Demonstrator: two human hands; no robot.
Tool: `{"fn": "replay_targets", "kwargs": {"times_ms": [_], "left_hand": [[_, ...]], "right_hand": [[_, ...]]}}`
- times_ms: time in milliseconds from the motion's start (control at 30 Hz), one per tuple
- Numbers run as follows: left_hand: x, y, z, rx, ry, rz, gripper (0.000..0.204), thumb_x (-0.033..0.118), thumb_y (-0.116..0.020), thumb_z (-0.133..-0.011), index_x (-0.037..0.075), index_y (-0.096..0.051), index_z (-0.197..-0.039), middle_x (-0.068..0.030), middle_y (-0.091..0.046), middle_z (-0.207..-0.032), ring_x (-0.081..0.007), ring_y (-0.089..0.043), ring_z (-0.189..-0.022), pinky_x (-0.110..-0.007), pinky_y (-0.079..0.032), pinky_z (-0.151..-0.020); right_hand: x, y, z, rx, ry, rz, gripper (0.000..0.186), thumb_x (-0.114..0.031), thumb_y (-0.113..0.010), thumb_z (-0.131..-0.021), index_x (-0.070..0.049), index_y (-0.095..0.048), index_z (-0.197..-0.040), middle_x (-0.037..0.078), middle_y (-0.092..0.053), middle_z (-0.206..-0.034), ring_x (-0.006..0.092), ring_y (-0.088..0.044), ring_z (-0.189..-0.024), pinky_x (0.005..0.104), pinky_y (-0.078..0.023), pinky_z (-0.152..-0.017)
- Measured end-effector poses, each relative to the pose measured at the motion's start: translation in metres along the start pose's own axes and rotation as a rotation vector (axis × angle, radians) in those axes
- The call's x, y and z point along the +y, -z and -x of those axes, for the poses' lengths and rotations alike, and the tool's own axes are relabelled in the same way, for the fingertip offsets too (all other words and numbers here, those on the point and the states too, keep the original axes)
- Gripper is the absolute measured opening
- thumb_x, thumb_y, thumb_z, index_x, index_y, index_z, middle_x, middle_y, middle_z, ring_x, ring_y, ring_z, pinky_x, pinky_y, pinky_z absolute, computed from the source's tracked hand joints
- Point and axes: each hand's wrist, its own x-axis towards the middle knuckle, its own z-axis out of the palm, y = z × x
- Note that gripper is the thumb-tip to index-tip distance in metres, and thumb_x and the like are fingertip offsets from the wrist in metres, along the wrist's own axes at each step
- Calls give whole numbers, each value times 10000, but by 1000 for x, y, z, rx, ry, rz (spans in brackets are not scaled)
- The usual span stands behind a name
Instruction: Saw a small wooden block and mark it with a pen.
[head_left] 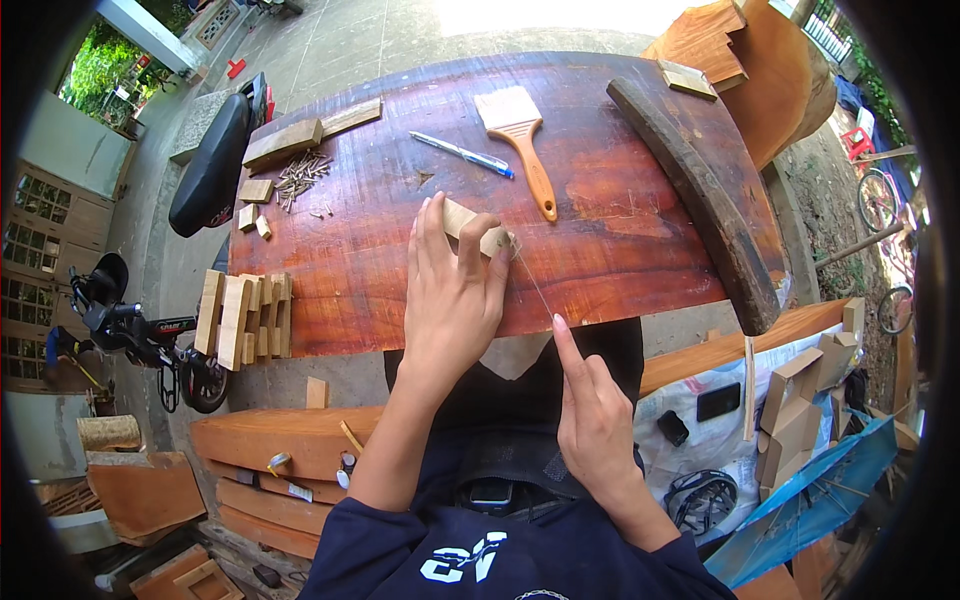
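My left hand (452,290) is closed on a small pale wood block (468,224), pressing it onto the reddish-brown wooden table (620,285) near its front edge. From my right hand (592,420), a thin, straight metal blade (537,284) reaches up to the near end of the block. Its handle is hidden inside my closed fingers, and my index finger lies along it. I cannot tell whether it is a knife or a fine saw. Beyond the block lie a blue and white pen (463,155) and a flat paintbrush (533,165) with an orange wooden handle.
Small wooden pegs (300,182) lie heaped at the far left beside wood offcuts (256,190). Wood strips (238,315) are stacked at the left edge. A long dark beam (700,190) runs down the right side. A bench with a phone (718,402) stands behind the table's near side.
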Motion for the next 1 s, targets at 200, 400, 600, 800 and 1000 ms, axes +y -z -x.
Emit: {"fn": "replay_targets", "kwargs": {"times_ms": [200,400,600,800,1000], "left_hand": [[0,0,-3,-38,-3,35,420,214,-635,-1092,158,-432,-1455,-377,-331,-1590,-604,-370,-1493,-663,-354,-1215],[-4,6,-1,3,-1,-39,406,215,-644,-1087,146,-479,-1451,-332,-329,-1623,-557,-403,-1493,-626,-381,-1207],[-4,-6,-1,82,-44,-14,456,207,-674,-1060,142,-463,-1459,-364,-352,-1590,-586,-376,-1498,-645,-358,-1227],[-6,-6,4,23,-13,12,446,285,-636,-1091,184,-448,-1483,-370,-342,-1589,-591,-359,-1508,-646,-336,-1250],[-3,-4,2,29,-17,12,453,303,-636,-1093,190,-459,-1495,-369,-340,-1590,-584,-360,-1510,-641,-335,-1253]], "right_hand": [[-2,1,1,-16,-29,39,844,105,-654,-926,-156,-443,-1701,101,-478,-861,285,-564,-696,448,-525,-681],[-7,-11,-14,-26,21,27,831,89,-637,-938,-158,-434,-1704,116,-497,-880,309,-581,-704,456,-524,-688],[-2,-7,-5,-17,18,79,793,76,-598,-955,-142,-434,-1700,153,-508,-896,362,-600,-726,482,-517,-690],[-6,-8,-5,-44,-78,-16,651,36,-498,-1085,-138,-409,-1707,213,-571,-956,410,-602,-788,501,-486,-725],[-1,-14,-9,-3,-8,-1,752,75,-552,-1019,-112,-361,-1722,180,-579,-937,384,-629,-757,494,-517,-684]]}}
